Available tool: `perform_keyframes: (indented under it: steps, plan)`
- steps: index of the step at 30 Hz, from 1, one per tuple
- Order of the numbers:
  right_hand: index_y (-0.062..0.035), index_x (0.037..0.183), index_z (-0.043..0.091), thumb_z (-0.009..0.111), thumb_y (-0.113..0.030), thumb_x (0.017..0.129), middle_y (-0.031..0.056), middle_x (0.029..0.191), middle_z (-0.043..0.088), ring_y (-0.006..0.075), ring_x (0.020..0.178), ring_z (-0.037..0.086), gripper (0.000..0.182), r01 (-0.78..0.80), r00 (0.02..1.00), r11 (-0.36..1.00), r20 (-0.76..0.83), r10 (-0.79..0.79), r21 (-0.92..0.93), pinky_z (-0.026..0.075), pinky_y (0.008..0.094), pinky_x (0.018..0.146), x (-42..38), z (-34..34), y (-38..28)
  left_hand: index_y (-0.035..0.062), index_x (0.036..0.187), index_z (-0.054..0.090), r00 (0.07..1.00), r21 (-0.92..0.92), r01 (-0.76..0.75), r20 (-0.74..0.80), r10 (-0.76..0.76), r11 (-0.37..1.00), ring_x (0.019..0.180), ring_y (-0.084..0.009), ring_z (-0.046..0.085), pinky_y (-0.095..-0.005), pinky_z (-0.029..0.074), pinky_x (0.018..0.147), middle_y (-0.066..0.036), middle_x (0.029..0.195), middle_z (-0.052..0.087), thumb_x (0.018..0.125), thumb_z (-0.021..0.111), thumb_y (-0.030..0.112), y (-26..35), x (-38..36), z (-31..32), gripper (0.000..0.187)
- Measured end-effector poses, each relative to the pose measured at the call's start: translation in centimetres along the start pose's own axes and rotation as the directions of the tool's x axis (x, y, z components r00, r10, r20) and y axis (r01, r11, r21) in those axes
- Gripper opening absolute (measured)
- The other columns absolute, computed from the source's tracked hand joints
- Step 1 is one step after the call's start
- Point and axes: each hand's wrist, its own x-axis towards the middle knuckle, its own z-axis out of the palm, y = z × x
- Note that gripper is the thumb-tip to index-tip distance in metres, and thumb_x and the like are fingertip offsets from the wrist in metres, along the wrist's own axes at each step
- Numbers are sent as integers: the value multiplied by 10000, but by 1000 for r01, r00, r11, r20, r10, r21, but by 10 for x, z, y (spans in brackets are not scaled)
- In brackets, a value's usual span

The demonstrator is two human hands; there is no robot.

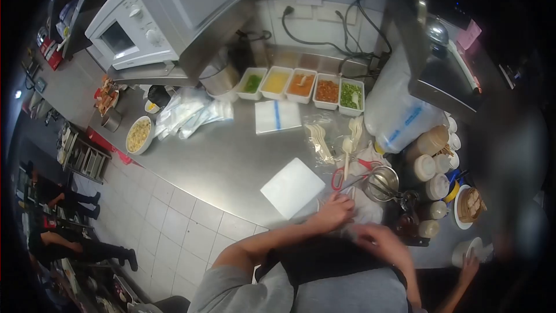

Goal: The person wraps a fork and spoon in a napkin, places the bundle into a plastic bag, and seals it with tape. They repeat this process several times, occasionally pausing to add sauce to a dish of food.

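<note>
My left hand (336, 211) is closed at the counter's front edge, beside crumpled clear plastic (366, 207); what it holds, if anything, I cannot make out. Close to my body, my right hand (379, 240) has its fingers curled in, slightly blurred, near a small pale patch I cannot identify. Just beyond my left hand lie red-handled scissors (337, 178) and a metal pot (382, 183) with utensils across it. A square stack of white paper (292, 188) rests on the counter to the left.
Several white tubs of toppings (301, 85) line the back, below a microwave (139, 29). Plastic spoons (319, 142), lidded jars (424, 167) and a bamboo steamer (470, 204) stand to the right. Another person's hand (469, 269) touches a white bowl (461, 253). A noodle bowl (139, 135) sits left.
</note>
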Motion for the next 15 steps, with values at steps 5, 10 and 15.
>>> perform_keyframes:
  steps: [5, 10, 15]
  plan:
    - [-19, 1069, 572, 665, -134, 668, 173, 835, 560, 346, 797, 581, 427, -426, 791, 809, -600, 117, -405, 469, 435, 693, 43, 95, 77, 156, 877, 658, 999, 12, -27, 45, 26, 1000, 1044, -220, 463, -424, 306, 882, -21, 1004, 524, 713, 621, 167, -6, -18, -52, 169]
    - [-19, 1034, 562, 647, -87, 638, 197, 873, 545, 335, 797, 581, 410, -471, 804, 796, -557, 209, -381, 462, 422, 676, 51, 79, 82, 120, 1064, 616, 936, -134, 263, -206, -287, 955, 1021, -238, 501, -438, 331, 863, -58, 1053, 553, 755, 605, 93, -65, -61, -112, 311]
    - [-13, 915, 567, 626, -112, 730, 191, 920, 544, 337, 828, 566, 218, -275, 733, 955, -667, 132, -113, 458, 390, 701, 123, 55, 32, 122, 1029, 629, 905, -54, 248, -343, -252, 967, 960, -235, 521, -393, 346, 839, -55, 990, 560, 745, 606, 56, -106, -56, -159, 292]
